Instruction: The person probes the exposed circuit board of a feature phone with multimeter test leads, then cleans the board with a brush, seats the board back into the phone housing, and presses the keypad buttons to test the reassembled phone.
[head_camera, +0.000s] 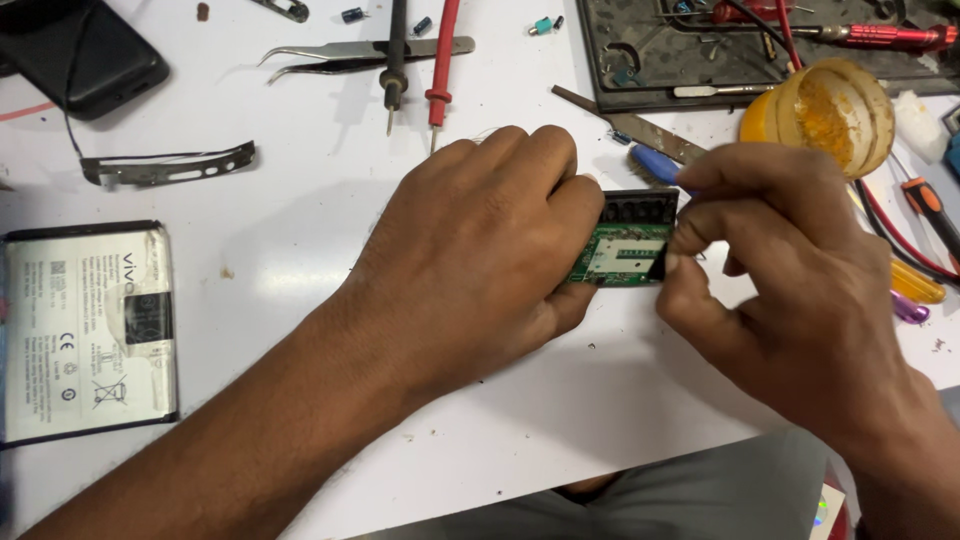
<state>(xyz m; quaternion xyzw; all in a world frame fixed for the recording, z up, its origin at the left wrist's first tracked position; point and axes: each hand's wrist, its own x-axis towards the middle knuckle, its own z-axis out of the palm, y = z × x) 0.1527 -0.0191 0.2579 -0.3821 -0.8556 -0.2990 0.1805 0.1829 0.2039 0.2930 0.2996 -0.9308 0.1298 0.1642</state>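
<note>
One small green circuit board (622, 252) lies on the white table (300, 220), pinned by the left hand (480, 250), whose fingers curl over its left edge. The right hand (770, 260) pinches a blue-handled tool (655, 165) at its right end. It looks light, stiff and fragile; best held by the edges. A flat battery (88, 330) with a white label lies far left.
</note>
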